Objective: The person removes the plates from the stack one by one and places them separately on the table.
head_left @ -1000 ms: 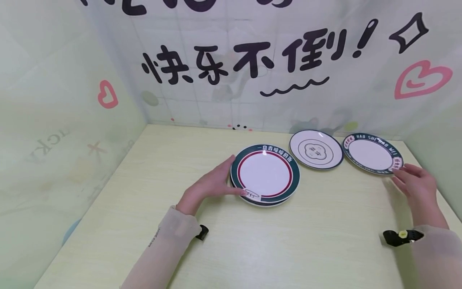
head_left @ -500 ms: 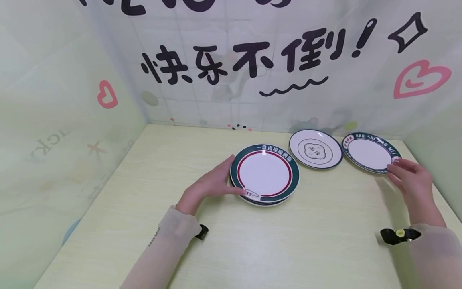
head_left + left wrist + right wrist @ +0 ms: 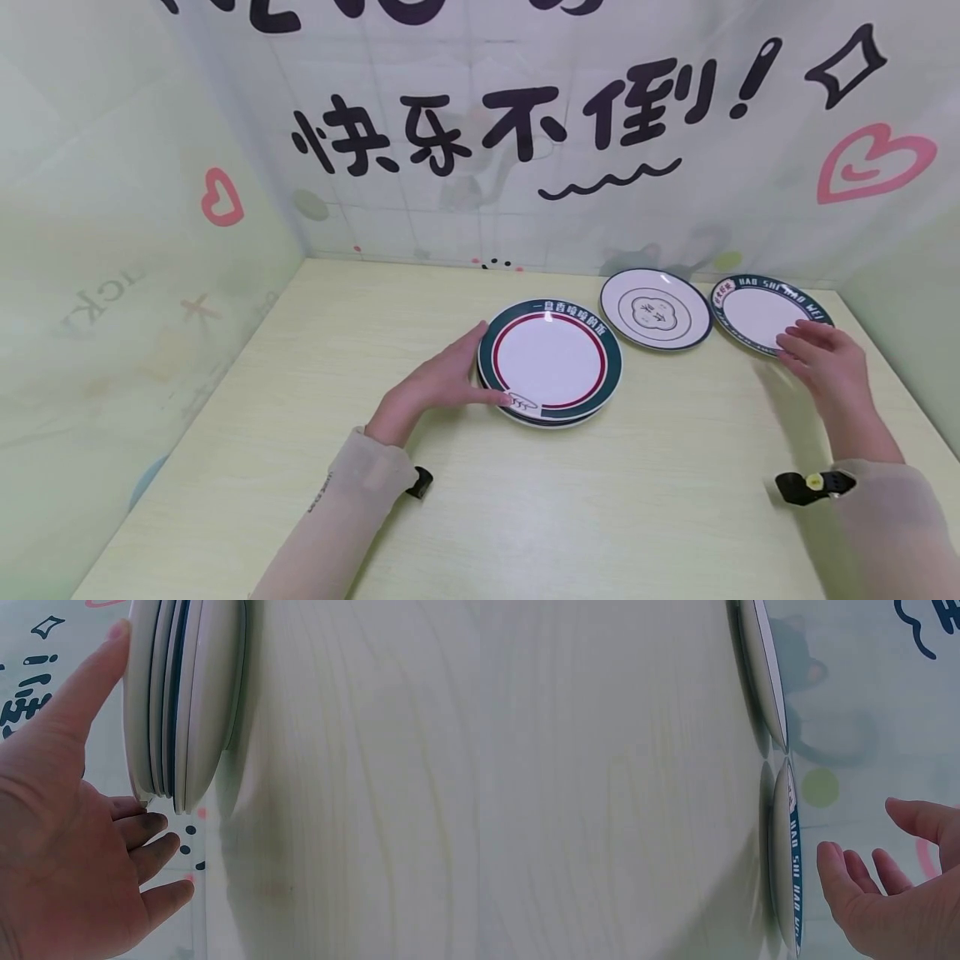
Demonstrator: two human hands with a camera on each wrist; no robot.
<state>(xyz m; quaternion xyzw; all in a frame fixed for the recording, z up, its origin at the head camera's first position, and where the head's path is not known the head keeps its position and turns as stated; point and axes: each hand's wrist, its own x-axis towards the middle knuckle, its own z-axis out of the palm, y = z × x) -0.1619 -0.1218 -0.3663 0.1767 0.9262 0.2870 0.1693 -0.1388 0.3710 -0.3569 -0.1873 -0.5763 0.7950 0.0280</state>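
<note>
In the head view, a stack of several plates (image 3: 550, 358) stands mid-table, its top plate white with a dark green rim and red ring. My left hand (image 3: 442, 375) rests against the stack's left side. In the left wrist view, the thumb and index finger touch the top rim while the other fingers of the left hand (image 3: 82, 825) extend loosely. At the back right lies a green-rimmed plate with white lettering (image 3: 757, 317). My right hand (image 3: 828, 367) overlaps its near right edge. The right wrist view shows that hand (image 3: 885, 885) apart from the plate (image 3: 786, 862), fingers loosely bent, holding nothing.
A white plate with a thin blue rim and flower-shaped emblem (image 3: 656, 310) lies between the stack and the lettered plate, close beside the latter. A printed cloth backdrop (image 3: 450, 217) rises behind the pale wooden table (image 3: 600, 517), with side panels left and right.
My right hand has moved left along the lettered plate's near edge and slightly upward in view. The left hand, the stack and the other plates stay where they were.
</note>
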